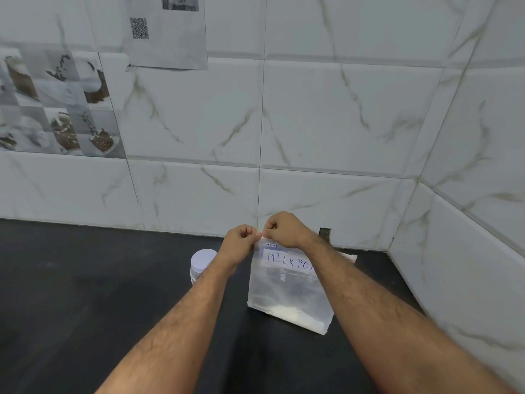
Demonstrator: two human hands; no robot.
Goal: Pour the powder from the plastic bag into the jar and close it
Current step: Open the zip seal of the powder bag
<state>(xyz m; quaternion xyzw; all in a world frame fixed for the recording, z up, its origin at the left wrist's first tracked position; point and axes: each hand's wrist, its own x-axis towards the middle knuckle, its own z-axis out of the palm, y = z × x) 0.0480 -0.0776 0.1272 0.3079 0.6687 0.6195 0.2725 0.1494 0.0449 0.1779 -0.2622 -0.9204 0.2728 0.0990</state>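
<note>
A clear plastic zip bag (287, 291) stands upright on the black counter (85, 294), with a white label reading "MILK POW..." and white powder settled at its bottom. My left hand (238, 245) and my right hand (284, 227) both pinch the bag's top edge at its left corner, fingertips nearly touching. A clear jar with a white lid (202, 263) stands on the counter just left of the bag, partly hidden behind my left forearm. The lid is on the jar.
White marble-pattern wall tiles rise behind the counter and along the right side, forming a corner at the back right. A paper sheet with a QR code (167, 32) hangs on the wall. A small dark gap (324, 234) shows in the tiles behind the bag.
</note>
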